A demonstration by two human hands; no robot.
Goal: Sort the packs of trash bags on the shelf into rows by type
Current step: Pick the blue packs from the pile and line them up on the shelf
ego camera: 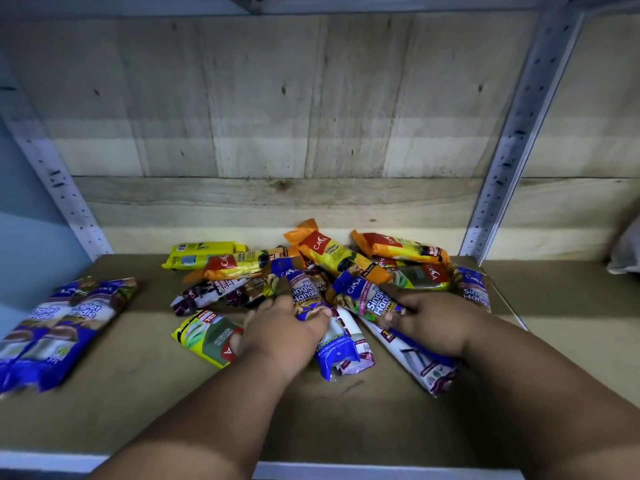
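Observation:
A jumbled pile of trash bag packs lies at the middle back of the shelf board (138, 393). My left hand (280, 329) is closed around a blue "Singlet Handle" pack (304, 292). My right hand (426, 320) grips a second blue "Singlet Handle" pack (367, 296). Two more blue packs (59, 337) lie side by side at the left of the shelf. A third loose blue pack (476, 287) lies at the pile's right edge. Orange-yellow packs (329, 252), a yellow pack (201, 254), a green-yellow pack (207, 336) and white-purple packs (211, 294) are mixed in the pile.
A wooden plank wall (311, 116) closes the back of the shelf. Perforated metal uprights stand at the left (52, 168) and right (512, 150). A grey-white bag (627, 251) shows at the far right edge. The shelf's white front lip (381, 471) runs under my forearms.

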